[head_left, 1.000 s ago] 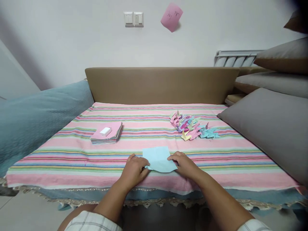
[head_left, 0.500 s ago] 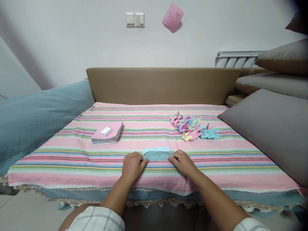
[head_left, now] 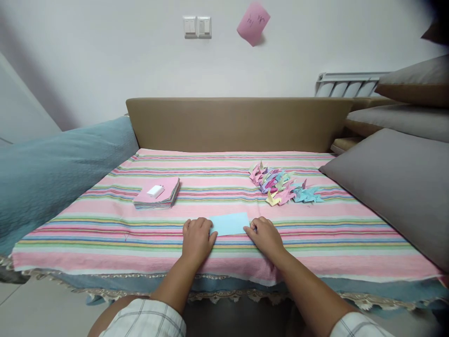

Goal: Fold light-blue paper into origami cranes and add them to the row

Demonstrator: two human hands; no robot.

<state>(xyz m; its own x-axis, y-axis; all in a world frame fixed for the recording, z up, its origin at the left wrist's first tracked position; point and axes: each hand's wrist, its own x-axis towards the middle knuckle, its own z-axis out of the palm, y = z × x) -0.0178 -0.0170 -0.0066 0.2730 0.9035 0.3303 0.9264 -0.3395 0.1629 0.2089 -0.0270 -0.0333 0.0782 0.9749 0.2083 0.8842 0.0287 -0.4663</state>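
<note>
A light blue sheet of paper [head_left: 229, 223], folded over into a flat rectangle, lies on the striped cloth [head_left: 140, 255] in front of me. At its left end my left hand [head_left: 198, 238] has thumb and fingers closed on the edge. My right hand [head_left: 264, 235] pinches the lower right corner between thumb and curled fingers. The fingertips under the paper are partly hidden.
Farther back on the left is a stack of coloured paper [head_left: 157, 194] topped by a small white block [head_left: 155, 191]. Several folded paper cranes [head_left: 280, 186] lie in a heap at back right. Grey cushions [head_left: 393, 187] border the right side, a blue bolster [head_left: 70, 168] the left.
The near edge of the blue paper has been brought up and over to the far edge, so the sheet is now a narrow rectangle. Both hands moved slightly away from me with it.
</note>
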